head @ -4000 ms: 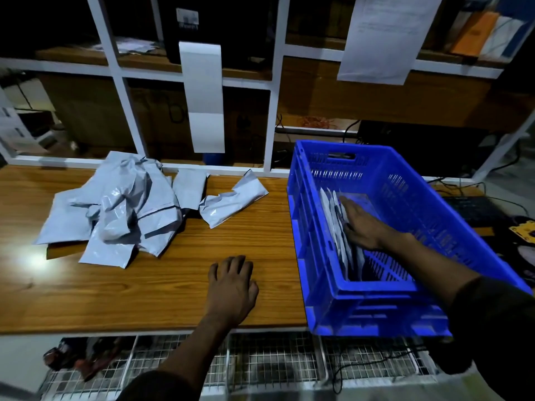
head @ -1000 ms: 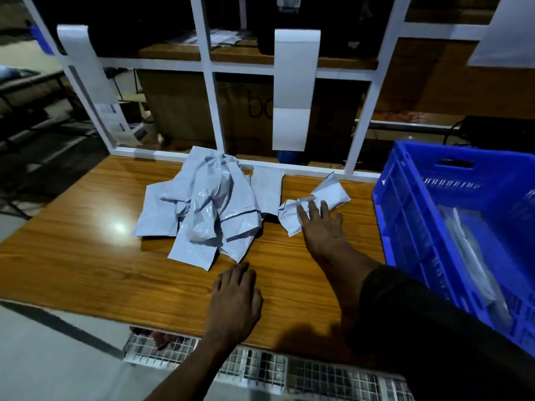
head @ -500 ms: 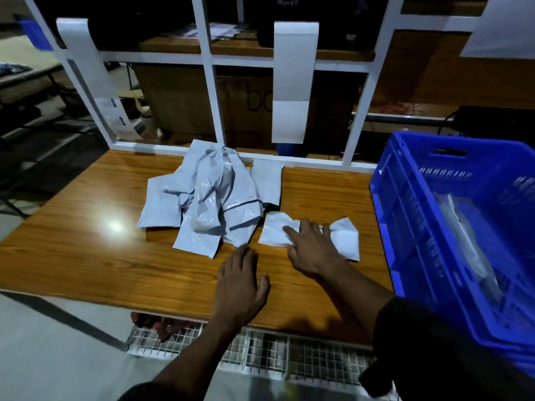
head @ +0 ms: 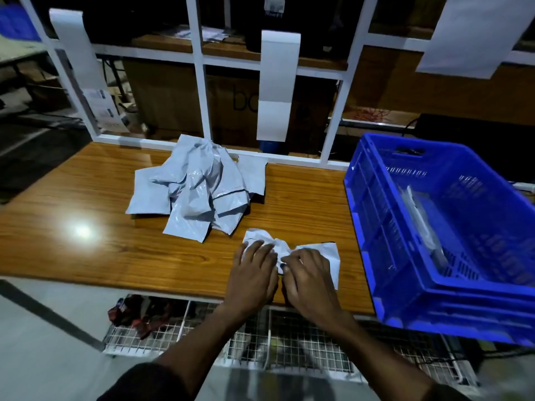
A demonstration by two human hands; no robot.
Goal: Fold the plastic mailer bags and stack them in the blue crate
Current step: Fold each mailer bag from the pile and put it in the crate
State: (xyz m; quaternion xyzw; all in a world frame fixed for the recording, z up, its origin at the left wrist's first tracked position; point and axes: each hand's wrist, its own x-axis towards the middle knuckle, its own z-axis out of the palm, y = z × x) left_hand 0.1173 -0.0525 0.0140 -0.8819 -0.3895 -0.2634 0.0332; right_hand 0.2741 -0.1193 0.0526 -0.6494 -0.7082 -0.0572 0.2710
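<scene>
A single crumpled white mailer bag (head: 328, 253) lies on the wooden table (head: 86, 256) near its front edge. My left hand (head: 254, 273) rests on the bag's left part with its fingers spread flat. My right hand (head: 311, 277) presses on the right part, fingertips at the crumpled middle. A loose pile of grey-white mailer bags (head: 197, 192) sits further back, apart from my hands. The blue crate (head: 359, 204) stands at the table's right end, with several folded bags (head: 419, 218) leaning against its left inner wall.
A white metal frame (head: 199, 82) with hanging paper strips runs along the table's back edge. Below the front edge is a wire-mesh shelf (head: 289, 342) with a dark bundle on it. Bare tabletop stretches to the left of the pile.
My right hand left the crate, reached a lone bag at the back and dragged it to the front edge. My left hand moved from the bare table onto that bag.
</scene>
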